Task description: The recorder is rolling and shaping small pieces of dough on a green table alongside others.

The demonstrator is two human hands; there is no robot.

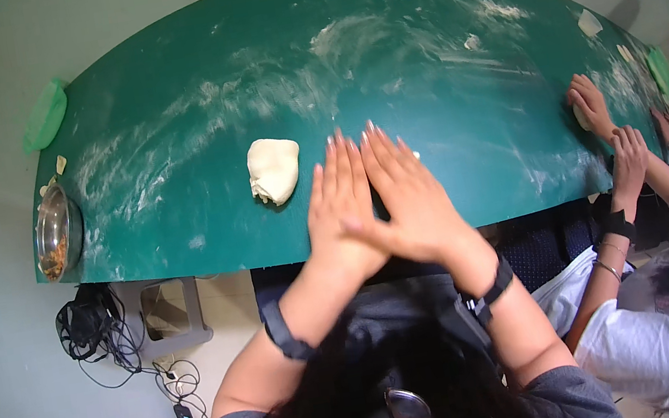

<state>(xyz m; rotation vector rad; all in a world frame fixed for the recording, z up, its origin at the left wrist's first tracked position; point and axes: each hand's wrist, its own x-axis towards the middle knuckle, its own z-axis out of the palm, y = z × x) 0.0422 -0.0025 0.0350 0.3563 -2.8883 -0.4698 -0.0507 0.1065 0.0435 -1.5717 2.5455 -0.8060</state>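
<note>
Both of my hands are stretched flat, palms down, side by side at the near part of the green table. My left hand (338, 208) lies with its fingers pointing away from me. The thumb of my right hand (410, 201) crosses over the back of the left. A small white bit (416, 155) shows beside the right hand's outer fingers; what lies under the palms, if anything, is hidden. To the left of my left hand, apart from it, sits a lump of white dough (274, 169) with a ragged lower edge.
Flour streaks the green table (196, 161). A metal bowl (58, 233) with an orange-brown filling stands at the left edge, near a green plastic piece (47, 116). At right, a co-worker's hands (591, 105) rest on the table. Below left are a stool (176, 313) and cables (122, 330).
</note>
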